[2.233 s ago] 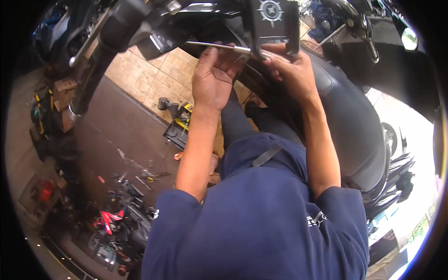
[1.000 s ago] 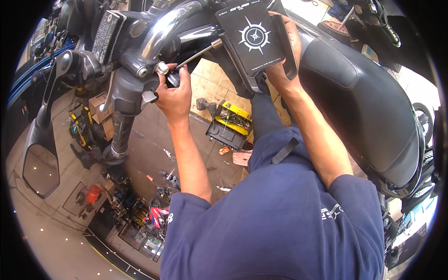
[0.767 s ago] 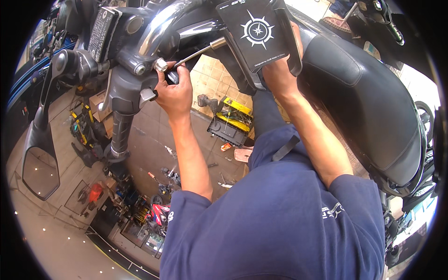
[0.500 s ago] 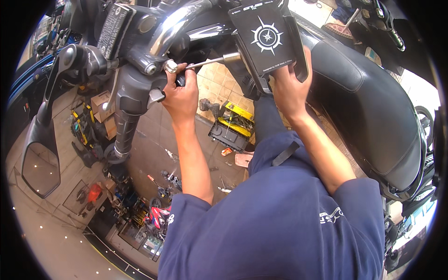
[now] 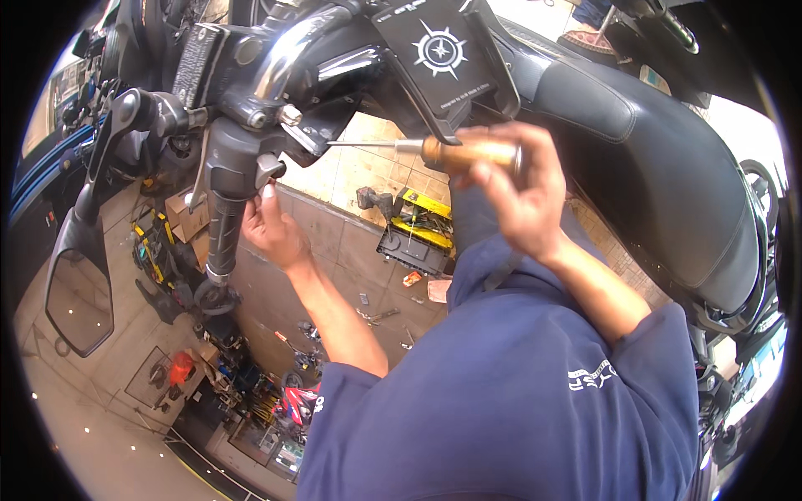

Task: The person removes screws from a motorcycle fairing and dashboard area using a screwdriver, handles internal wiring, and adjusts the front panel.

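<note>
My right hand (image 5: pixel 535 188) is closed round the amber handle of a screwdriver (image 5: pixel 476 156). The thin shaft points left, its tip by a dark bracket (image 5: pixel 313 144) under the chrome handlebar (image 5: pixel 305 50) of a motorbike. Just above the handle sits a black phone holder (image 5: pixel 510 92) with a dark card (image 5: pixel 439 63) bearing a white compass emblem. My left hand (image 5: pixel 280 234) is beside the rubber grip (image 5: pixel 223 238), its bent fingertips up against the underside of the switch housing (image 5: pixel 238 159). Whatever is between those fingers is hidden.
A mirror (image 5: pixel 79 301) sticks out at the left, and the long black seat (image 5: pixel 660 175) runs down the right. On the floor lie an open yellow and black toolbox (image 5: pixel 422 230) and a cordless drill (image 5: pixel 376 200). Cardboard boxes (image 5: pixel 188 221) stand further left.
My left hand has dropped from the clamp area to beside the grip. My right hand has come out from behind the phone holder, showing the screwdriver's handle. The view has shifted slightly.
</note>
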Demonstrator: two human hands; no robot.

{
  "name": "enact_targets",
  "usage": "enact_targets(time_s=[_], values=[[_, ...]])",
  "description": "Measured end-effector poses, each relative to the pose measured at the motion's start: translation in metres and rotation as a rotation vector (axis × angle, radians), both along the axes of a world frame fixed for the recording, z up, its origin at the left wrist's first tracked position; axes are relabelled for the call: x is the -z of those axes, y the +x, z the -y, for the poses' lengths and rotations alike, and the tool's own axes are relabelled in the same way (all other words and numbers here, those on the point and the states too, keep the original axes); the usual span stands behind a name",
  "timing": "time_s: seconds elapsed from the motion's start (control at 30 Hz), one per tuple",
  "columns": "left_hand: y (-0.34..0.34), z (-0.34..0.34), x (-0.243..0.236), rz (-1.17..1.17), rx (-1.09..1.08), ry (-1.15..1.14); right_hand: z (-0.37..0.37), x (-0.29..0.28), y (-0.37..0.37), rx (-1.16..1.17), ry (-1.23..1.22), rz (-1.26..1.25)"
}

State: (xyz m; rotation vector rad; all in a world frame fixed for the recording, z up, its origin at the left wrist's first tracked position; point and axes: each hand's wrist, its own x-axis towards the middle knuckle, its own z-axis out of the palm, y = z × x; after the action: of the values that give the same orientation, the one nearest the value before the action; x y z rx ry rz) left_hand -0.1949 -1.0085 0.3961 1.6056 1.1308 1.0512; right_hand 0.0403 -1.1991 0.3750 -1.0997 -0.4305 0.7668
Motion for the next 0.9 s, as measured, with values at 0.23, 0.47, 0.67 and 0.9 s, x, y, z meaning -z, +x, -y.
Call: enact_targets(time_s=[0.23,0.47,0.67,0.9], values=[[0.073,0.000,-0.012,-0.660,0.289,0.589,-0.052,0.027,0.016,0.127,0.075,-0.113],[0.079,-0.012,-0.005,-0.741,0.246,0.435,-0.066,0.038,0.019,0.137,0.074,0.047],[0.079,-0.015,0.000,-0.706,0.292,0.493,-0.048,0.030,0.018,0.080,-0.074,0.154],[0.065,-0.006,-0.009,-0.537,0.416,0.516,0.007,-0.029,0.012,-0.341,0.051,0.840]])
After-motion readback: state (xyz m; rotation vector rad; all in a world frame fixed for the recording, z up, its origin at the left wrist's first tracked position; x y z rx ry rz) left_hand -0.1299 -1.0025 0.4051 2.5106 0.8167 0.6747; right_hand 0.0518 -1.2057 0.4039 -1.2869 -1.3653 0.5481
